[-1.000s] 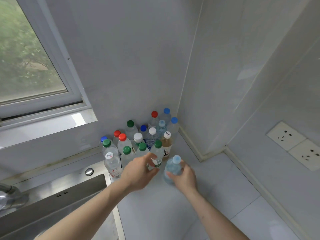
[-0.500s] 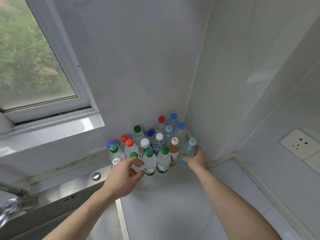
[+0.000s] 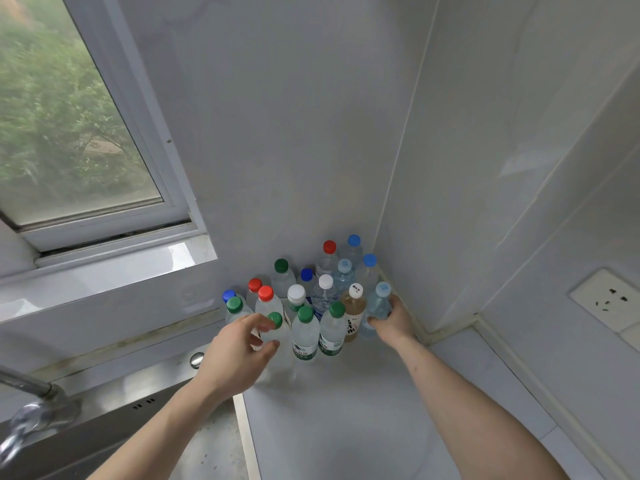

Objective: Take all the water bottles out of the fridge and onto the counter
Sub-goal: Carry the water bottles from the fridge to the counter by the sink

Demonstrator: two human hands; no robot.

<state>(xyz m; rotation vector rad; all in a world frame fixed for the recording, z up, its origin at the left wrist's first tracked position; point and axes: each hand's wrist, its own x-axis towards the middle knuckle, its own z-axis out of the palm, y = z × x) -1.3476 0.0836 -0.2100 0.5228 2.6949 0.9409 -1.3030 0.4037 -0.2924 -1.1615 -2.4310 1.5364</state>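
Since one second ago, the light-blue-capped bottle (image 3: 378,306) has been carried by the right hand (image 3: 393,323) from the open counter (image 3: 346,410) in front of the cluster to the right end of the front row, just beside the tan-labelled bottle (image 3: 353,313) and near the corner wall. The left hand (image 3: 239,351) has been shifted leftward from the middle green-capped bottles to the leftmost front green-capped bottle (image 3: 275,332), around which its fingers are now curved.
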